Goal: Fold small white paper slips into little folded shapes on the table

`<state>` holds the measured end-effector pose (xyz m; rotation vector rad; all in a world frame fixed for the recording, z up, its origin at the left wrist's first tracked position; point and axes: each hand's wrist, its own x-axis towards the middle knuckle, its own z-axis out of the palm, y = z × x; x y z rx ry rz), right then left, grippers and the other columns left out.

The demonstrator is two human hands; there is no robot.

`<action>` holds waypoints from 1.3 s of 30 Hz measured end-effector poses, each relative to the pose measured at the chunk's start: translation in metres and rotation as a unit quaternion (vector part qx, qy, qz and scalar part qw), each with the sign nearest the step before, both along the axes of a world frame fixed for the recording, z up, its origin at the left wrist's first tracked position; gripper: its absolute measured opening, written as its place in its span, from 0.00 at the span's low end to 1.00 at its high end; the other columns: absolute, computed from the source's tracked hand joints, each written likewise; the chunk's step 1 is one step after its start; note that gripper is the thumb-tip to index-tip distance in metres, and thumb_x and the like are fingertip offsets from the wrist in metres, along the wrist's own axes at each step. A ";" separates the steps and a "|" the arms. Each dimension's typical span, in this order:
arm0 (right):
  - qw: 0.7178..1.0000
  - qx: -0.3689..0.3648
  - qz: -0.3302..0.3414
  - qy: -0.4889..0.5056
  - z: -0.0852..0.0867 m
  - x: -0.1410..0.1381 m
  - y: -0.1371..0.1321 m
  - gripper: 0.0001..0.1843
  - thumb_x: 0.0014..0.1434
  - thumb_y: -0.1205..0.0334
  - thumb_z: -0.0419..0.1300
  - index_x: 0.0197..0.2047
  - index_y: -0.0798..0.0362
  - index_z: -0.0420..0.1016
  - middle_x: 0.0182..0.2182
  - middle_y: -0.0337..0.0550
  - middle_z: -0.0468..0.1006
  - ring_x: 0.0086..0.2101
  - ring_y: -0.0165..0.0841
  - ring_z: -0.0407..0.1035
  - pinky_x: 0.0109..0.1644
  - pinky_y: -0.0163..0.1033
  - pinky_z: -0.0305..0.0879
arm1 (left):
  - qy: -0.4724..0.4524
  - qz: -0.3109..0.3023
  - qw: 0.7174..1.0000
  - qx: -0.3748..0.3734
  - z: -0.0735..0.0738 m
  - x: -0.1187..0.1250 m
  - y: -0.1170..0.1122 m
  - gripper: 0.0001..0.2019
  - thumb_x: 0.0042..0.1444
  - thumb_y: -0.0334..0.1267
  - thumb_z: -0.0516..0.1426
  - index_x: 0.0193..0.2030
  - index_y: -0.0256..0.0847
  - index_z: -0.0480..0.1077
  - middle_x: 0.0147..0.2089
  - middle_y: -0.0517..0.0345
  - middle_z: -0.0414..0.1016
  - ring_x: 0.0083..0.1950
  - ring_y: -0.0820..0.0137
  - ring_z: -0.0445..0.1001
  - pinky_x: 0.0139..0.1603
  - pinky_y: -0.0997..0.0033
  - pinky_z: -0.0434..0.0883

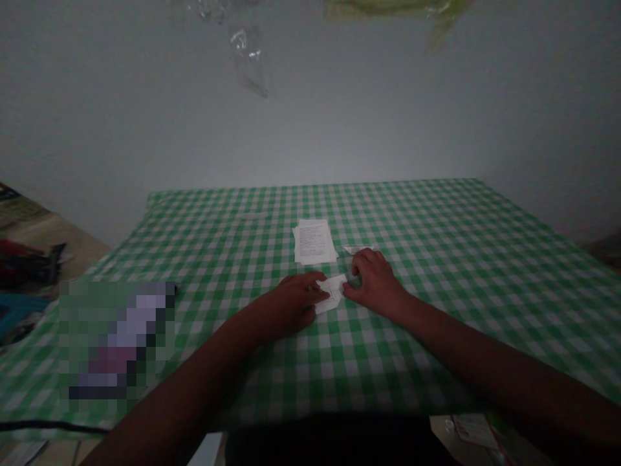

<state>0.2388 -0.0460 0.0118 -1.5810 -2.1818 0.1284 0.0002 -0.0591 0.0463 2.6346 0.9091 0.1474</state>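
A small folded white paper (332, 292) lies on the green-and-white gingham tablecloth (412, 259), held between my two hands. My left hand (294, 303) rests its fingers over the paper's left end. My right hand (374, 282) has curled fingers pressed against its right end. Just beyond the right knuckles, a narrow white paper slip (355, 250) lies partly hidden. A stack of printed white sheets (314, 241) sits farther ahead, apart from both hands.
A grey wall (310, 129) stands behind the table, with clear plastic (248, 55) and yellow-green plastic (398, 13) hanging above. A pixelated patch (116, 340) covers the table's left side. Red and blue cloth (29, 272) lies beyond the left edge.
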 end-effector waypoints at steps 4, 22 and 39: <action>1.000 0.008 -0.013 -0.002 -0.001 0.003 0.004 0.12 0.50 0.57 0.63 0.32 0.51 0.63 0.39 0.47 0.69 0.42 0.42 0.63 0.43 0.46 0.62 | -0.001 -0.003 1.000 0.016 0.001 0.001 -0.002 0.21 0.59 0.28 0.54 0.59 0.43 0.69 0.65 0.48 0.63 0.66 0.61 0.62 0.64 0.57 0.62; 0.999 0.014 0.049 -0.007 0.009 -0.009 -0.021 0.12 0.51 0.57 0.63 0.34 0.51 0.64 0.41 0.48 0.68 0.44 0.44 0.62 0.45 0.48 0.62 | 0.054 0.019 0.997 0.060 0.000 0.008 -0.008 0.26 0.56 0.30 0.54 0.62 0.49 0.64 0.65 0.52 0.63 0.63 0.59 0.63 0.63 0.50 0.56; 0.999 0.005 0.041 0.001 0.005 -0.007 -0.017 0.14 0.50 0.55 0.64 0.33 0.51 0.64 0.40 0.47 0.68 0.43 0.43 0.62 0.44 0.47 0.63 | 0.064 0.011 0.997 0.044 0.009 0.012 -0.011 0.28 0.54 0.30 0.52 0.63 0.48 0.63 0.65 0.58 0.66 0.62 0.60 0.63 0.61 0.51 0.57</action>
